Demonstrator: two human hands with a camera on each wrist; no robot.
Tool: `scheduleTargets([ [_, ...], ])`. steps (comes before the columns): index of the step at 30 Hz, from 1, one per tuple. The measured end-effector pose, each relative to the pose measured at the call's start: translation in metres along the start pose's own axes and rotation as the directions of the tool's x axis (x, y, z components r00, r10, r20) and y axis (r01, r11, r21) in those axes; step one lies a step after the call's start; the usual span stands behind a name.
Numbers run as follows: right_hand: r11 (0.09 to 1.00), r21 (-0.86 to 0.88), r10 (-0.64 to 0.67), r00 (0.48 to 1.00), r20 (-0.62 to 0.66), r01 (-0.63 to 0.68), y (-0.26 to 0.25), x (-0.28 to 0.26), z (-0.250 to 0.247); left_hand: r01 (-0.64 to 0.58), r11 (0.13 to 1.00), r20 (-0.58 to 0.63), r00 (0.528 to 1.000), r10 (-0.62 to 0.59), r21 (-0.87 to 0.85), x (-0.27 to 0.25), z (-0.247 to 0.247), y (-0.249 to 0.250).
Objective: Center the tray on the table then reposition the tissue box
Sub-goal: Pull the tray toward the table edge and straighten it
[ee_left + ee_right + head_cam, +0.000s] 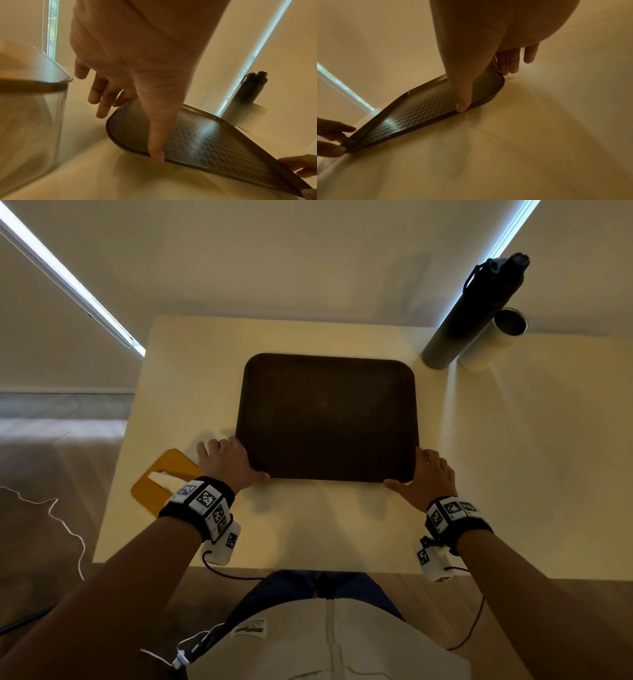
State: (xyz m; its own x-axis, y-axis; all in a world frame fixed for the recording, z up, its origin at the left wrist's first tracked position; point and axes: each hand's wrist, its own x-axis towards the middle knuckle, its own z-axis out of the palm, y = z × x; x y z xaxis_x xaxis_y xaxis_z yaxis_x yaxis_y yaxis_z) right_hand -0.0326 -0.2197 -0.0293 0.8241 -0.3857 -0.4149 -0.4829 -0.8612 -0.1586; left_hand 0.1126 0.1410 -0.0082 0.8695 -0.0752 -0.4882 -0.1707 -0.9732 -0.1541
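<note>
A dark brown tray (325, 416) with a patterned floor (205, 142) lies flat on the cream table (308, 525), about midway across it. My left hand (236, 460) is at its near-left corner, the thumb (156, 155) straight on the near rim and the fingers straight beside the left edge. At the near-right corner my right hand (421, 474) does the same, its thumb (462, 105) on the rim. The tissue box (161, 477), yellow-topped with a white tissue showing, stands at the table's left edge, partly behind my left wrist (29, 115).
A tall dark bottle (476, 309) and a white cylinder (493, 340) stand at the table's far right corner, close to the tray's far-right corner. A wall runs behind the table. A thin cable (65, 525) trails over the floor on the left.
</note>
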Motion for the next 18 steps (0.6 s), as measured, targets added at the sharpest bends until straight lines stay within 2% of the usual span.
scheduleTargets([
  [3,1.0,-0.023,-0.012,1.0,-0.001,0.012,0.001,0.005,0.0,-0.026,1.0,0.022,0.999,0.026,0.001,0.005,-0.001,0.0],
  [18,1.0,-0.002,0.003,1.0,-0.004,-0.003,-0.013,0.062,-0.027,-0.052,0.981,-0.074,0.996,0.039,-0.187,0.046,-0.023,-0.001],
])
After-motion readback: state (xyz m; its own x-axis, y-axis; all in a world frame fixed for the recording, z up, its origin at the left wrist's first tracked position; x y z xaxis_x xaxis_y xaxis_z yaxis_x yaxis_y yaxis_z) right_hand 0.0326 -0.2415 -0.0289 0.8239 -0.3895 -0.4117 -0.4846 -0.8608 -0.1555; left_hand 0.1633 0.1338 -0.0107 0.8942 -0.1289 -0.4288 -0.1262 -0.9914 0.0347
